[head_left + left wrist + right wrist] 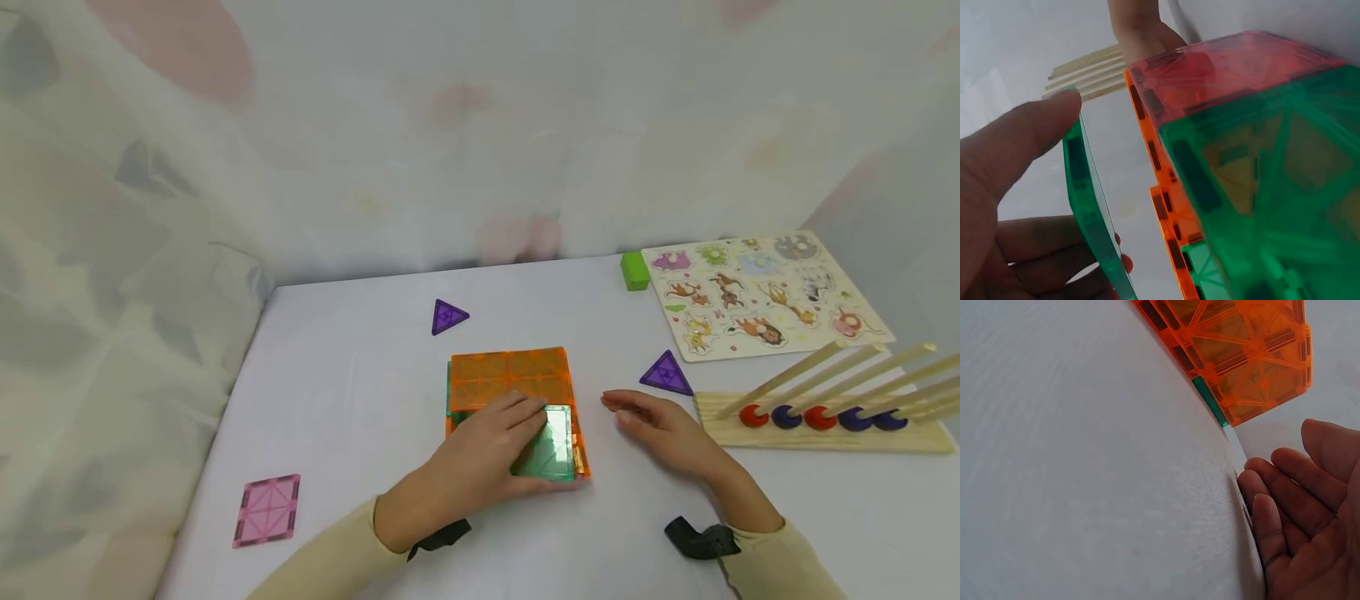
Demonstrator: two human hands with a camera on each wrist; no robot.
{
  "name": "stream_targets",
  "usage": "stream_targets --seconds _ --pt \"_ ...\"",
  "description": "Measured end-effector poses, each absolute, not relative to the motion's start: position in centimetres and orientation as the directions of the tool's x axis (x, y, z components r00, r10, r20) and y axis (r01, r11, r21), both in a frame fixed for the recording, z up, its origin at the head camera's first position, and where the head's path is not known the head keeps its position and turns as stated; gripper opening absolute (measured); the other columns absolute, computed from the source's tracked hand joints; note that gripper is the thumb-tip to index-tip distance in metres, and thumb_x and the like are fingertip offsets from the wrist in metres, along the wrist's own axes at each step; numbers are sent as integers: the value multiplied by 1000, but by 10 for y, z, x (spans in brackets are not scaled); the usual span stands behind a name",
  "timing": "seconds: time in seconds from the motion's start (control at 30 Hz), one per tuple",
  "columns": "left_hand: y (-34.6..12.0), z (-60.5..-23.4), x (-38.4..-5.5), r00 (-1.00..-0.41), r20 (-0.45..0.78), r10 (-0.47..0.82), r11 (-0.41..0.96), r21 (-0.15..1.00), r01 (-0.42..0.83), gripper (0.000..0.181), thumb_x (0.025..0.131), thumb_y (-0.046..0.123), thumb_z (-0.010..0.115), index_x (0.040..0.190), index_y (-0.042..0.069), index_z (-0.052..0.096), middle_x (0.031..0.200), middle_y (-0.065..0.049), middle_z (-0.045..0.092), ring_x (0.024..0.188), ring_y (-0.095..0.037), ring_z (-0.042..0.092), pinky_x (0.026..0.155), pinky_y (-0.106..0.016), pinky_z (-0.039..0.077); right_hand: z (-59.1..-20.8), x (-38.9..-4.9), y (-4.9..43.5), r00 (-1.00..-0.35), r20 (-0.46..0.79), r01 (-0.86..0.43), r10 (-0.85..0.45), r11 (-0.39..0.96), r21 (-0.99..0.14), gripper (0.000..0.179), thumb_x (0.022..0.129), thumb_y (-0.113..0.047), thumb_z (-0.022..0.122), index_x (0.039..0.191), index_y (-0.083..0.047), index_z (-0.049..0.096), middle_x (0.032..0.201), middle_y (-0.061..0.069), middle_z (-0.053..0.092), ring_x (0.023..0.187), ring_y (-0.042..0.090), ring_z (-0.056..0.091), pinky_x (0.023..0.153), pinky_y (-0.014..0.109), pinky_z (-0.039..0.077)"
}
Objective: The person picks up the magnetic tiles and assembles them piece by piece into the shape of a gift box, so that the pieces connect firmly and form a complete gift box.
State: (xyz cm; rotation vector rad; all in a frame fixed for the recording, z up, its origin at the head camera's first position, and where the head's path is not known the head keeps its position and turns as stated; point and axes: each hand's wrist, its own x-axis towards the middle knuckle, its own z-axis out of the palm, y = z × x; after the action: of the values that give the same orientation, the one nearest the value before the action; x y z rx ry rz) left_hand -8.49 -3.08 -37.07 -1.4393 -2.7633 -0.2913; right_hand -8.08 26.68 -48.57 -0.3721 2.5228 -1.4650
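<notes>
A translucent green square magnetic tile (555, 446) is pinched between the thumb and fingers of my left hand (483, 454); the left wrist view shows that tile (1088, 200) nearly edge-on. Directly beside it is a block built of magnetic tiles, with orange tiles (510, 375) across its far part. In the left wrist view, a pink tile (1222, 72) and a larger green tile (1285, 175) form part of this block. My right hand (663, 429) rests on the table to the block's right, fingers loosely bent, palm facing the block and holding nothing.
Purple triangle tiles lie behind the block (448, 317) and right of it (667, 373). A pink square tile (267, 510) is at the left. To the right are a wooden peg stand (720, 429) with rings, an animal puzzle board (720, 300) and a green block (635, 272).
</notes>
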Motion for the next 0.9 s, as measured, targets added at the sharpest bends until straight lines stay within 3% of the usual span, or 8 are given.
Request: stream_targets --seconds 0.17,0.47,0.9 --pt "-20 -374 -86 -588 100 803 578 107 809 73 78 59 70 126 5 60 128 -4 61 115 -17 50 107 -27 41 -484 -83 266 -946 -50 -116 -319 481 -869 37 101 -27 50 134 -11 54 133 6 61 122 25 57 96 16 45" --pt "-11 -385 -84 -595 80 799 598 -19 801 77 77 65 66 122 4 63 128 -4 61 116 -19 51 109 -29 39 -484 -85 265 -943 -55 -110 -327 465 -878 38 100 -27 50 134 -12 54 133 6 60 124 26 56 96 15 45" --pt "-10 -389 -82 -592 78 802 596 -34 802 75 78 65 65 124 5 63 130 -4 60 118 -19 50 110 -29 38 -487 -82 267 -947 -50 -111 -319 469 -876 36 101 -27 50 134 -13 55 132 5 61 123 26 57 96 16 46"
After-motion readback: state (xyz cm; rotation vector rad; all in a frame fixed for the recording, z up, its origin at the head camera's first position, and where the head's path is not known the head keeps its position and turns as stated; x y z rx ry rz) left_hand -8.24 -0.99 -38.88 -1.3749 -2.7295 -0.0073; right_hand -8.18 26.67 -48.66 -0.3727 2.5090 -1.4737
